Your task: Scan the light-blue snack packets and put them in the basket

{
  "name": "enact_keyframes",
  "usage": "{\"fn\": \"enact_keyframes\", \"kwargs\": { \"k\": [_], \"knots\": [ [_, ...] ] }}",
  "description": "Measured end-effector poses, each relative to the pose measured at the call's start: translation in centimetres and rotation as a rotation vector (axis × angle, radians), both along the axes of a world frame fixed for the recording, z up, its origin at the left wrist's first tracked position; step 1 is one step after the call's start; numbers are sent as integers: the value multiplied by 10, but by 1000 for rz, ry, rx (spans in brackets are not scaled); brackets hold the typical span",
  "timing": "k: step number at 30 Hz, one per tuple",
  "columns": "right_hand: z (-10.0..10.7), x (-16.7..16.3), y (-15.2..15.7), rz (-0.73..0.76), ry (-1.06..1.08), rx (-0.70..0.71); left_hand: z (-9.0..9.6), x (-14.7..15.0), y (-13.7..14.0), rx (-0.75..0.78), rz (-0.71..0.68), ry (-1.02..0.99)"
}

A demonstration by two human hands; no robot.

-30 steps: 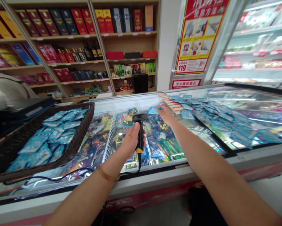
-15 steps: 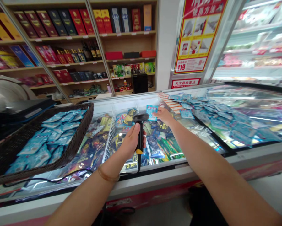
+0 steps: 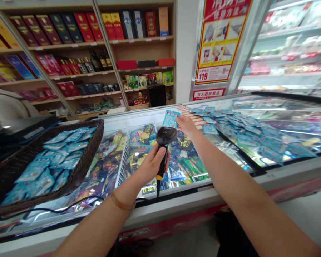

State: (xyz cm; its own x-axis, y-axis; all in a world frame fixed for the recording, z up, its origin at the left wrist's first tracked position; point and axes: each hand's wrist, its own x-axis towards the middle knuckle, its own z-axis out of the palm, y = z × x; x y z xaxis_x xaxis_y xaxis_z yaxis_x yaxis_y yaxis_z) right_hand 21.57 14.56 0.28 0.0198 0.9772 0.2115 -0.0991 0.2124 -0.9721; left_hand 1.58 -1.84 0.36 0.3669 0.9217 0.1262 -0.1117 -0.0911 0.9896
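Observation:
My left hand (image 3: 153,161) is wrapped round the handle of a black barcode scanner (image 3: 166,135) with a yellow-tipped base and a trailing cable. Pinched by its right edge in my right hand (image 3: 186,125) is a small blue packet (image 3: 171,119), held up just beyond the scanner's head. Both are above the glass top of a chest freezer (image 3: 200,194). On the left, a dark woven basket (image 3: 94,151) holds several similar blue packets (image 3: 66,146). More blue packets (image 3: 246,125) lie in a spread pile on the glass to the right.
Bagged frozen goods (image 3: 187,164) show through the freezer glass, split by a white wire divider (image 3: 124,153). Behind stand wooden shelves (image 3: 141,39) with boxes and bottles, and a red poster (image 3: 216,43). The scanner cable (image 3: 55,210) runs along the front left.
The scanner has tilted and shifted slightly right, its head now larger in view. The blue packet has risen a little and turned, with the scanner head now overlapping its lower edge.

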Motion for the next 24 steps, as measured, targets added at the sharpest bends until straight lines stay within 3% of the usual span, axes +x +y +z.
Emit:
{"fn": "enact_keyframes", "kwargs": {
  "k": [10, 14, 16, 19, 24],
  "knots": [
    [4, -4, -3, 31, 56, -9, -1, -3, 5, 46, -88, 40],
    [2, -4, -2, 24, 86, -35, -2, 0, 3, 25, -47, 27],
    [-1, -7, -5, -20, 99, -83, 1, -1, 3, 7, 44, -2],
    [-6, -23, -11, -115, 174, -236, 15, -14, 7, -35, 285, -114],
    [-5, -78, -13, -105, 233, -370, 58, -76, 14, -89, 631, -330]
  ]
}}
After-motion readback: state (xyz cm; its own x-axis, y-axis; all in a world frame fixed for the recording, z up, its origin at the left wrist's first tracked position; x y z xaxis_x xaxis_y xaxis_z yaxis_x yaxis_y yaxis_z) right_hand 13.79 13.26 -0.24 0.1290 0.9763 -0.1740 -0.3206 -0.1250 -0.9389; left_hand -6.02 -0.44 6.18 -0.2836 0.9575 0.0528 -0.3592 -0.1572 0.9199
